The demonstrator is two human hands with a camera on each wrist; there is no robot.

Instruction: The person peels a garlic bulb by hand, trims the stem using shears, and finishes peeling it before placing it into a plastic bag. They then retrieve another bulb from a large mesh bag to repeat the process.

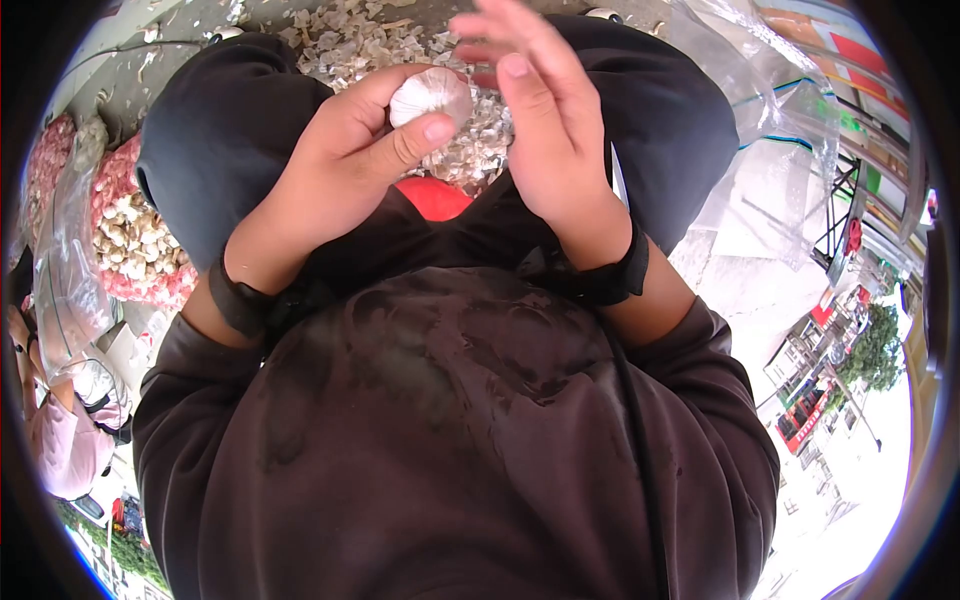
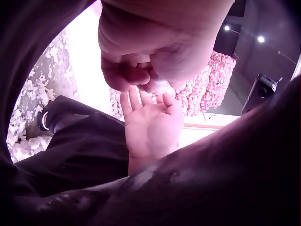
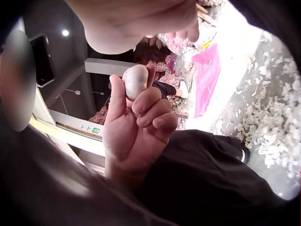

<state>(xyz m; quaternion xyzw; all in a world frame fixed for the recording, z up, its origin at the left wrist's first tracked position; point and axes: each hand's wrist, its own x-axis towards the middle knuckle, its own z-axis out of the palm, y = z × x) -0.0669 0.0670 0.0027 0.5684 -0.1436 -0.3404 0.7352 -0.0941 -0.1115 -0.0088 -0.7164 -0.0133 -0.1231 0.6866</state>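
A whitish garlic bulb (image 1: 432, 96) sits between the thumb and fingers of my left hand (image 1: 345, 140), above my lap. The right wrist view shows that hand pinching the garlic bulb (image 3: 136, 81) upright, its lower fingers curled beneath. My right hand (image 1: 555, 140) is raised beside it with fingers stretched, a little apart from the bulb. In the left wrist view the palm of my right hand (image 2: 153, 129) faces the camera and holds nothing. The bulb is hidden there behind my left hand (image 2: 155, 52).
Garlic skins (image 1: 365, 45) litter the ground between my legs, with something red (image 1: 435, 198) at my lap. On the left stands a pink net sack with garlic bulbs (image 1: 135, 240). Clear plastic bags (image 1: 790, 130) lie on the right. A pink bag (image 3: 207, 75) lies on the floor.
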